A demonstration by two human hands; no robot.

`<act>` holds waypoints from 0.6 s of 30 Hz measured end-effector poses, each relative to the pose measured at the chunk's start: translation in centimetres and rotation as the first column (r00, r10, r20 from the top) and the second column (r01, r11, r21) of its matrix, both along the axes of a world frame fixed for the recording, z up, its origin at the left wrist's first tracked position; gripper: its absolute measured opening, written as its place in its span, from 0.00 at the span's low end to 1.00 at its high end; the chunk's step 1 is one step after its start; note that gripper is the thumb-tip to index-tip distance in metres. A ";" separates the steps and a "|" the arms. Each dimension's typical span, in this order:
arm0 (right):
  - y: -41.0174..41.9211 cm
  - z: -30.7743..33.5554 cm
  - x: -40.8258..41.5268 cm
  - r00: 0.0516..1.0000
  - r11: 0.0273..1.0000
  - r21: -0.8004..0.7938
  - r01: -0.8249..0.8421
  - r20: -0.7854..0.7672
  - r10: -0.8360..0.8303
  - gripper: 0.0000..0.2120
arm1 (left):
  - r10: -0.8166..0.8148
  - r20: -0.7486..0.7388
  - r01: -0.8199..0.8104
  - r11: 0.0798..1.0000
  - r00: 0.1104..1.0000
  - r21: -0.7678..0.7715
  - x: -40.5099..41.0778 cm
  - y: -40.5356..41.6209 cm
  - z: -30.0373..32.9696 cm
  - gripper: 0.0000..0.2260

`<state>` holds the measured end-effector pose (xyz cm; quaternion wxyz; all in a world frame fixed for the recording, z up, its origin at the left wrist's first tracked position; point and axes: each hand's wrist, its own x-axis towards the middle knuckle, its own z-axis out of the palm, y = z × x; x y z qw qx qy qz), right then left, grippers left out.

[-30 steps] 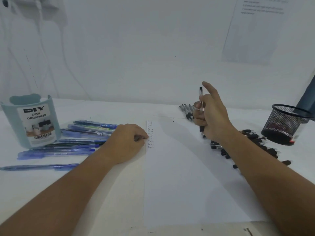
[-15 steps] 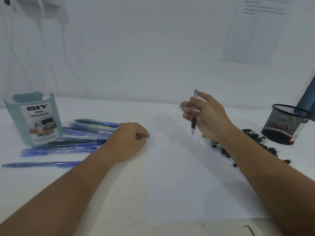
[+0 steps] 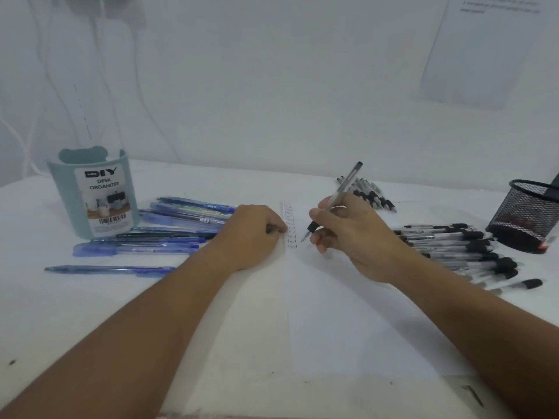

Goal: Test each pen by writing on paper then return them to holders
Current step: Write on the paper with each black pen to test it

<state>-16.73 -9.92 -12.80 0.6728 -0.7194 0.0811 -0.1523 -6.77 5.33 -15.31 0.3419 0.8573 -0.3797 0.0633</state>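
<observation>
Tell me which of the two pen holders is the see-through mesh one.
The black wire holder at the far right, beside the black-grip pens. The other, the teal organizer at the left, has solid walls and a label.

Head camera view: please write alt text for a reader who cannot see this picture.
A right hand holds a black-grip pen with its tip just above a sheet of paper, beside a column of small written words, while the left hand rests in a fist at the paper's edge. Blue pens lie left near a teal desk organizer; black pens lie right by a mesh cup.
</observation>
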 end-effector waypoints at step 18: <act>0.5 -1.7 -0.1 0.997 0.992 -0.111 -0.056 0.045 0.061 0.15 | 0.000 0.015 0.000 1.000 1.000 0.019 0.1 -0.1 0.0 0.14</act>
